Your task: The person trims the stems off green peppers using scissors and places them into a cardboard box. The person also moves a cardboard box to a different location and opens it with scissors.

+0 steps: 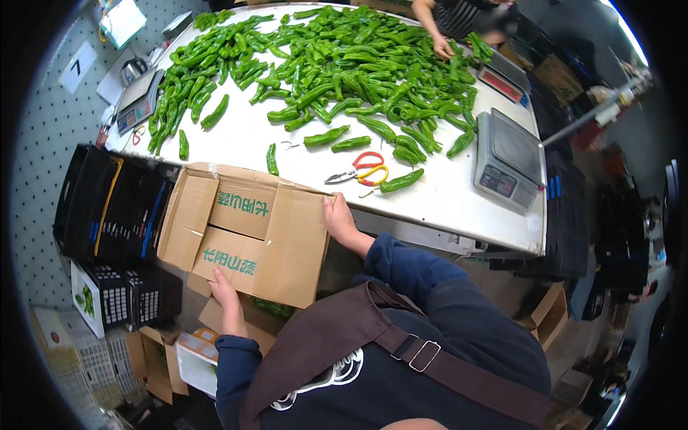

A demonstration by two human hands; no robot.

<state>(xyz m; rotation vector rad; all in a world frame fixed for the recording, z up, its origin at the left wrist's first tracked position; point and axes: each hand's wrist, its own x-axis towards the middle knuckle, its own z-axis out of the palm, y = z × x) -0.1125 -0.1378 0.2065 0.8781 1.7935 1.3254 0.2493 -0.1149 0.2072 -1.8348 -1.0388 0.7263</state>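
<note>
A cardboard box (293,244) with green printing is held between my hands at the near edge of the table. Its flaps lie folded over the top, leaving a dark gap between two of them. My left hand (226,293) grips the near side, thumb on the printed flap. At the box's far right corner, my right hand (339,217) holds on with the thumb on top; its other fingers are hidden. Just beyond the box lie red-and-yellow-handled scissors (370,171) and a few loose green peppers (400,181).
A large heap of green peppers (344,70) covers the white table (226,148). Digital scales stand at the right (508,161) and left (141,102). A co-worker's hand (443,48) touches peppers at the far side. Black crates (115,207) are stacked at left; an open carton (158,360) stands below.
</note>
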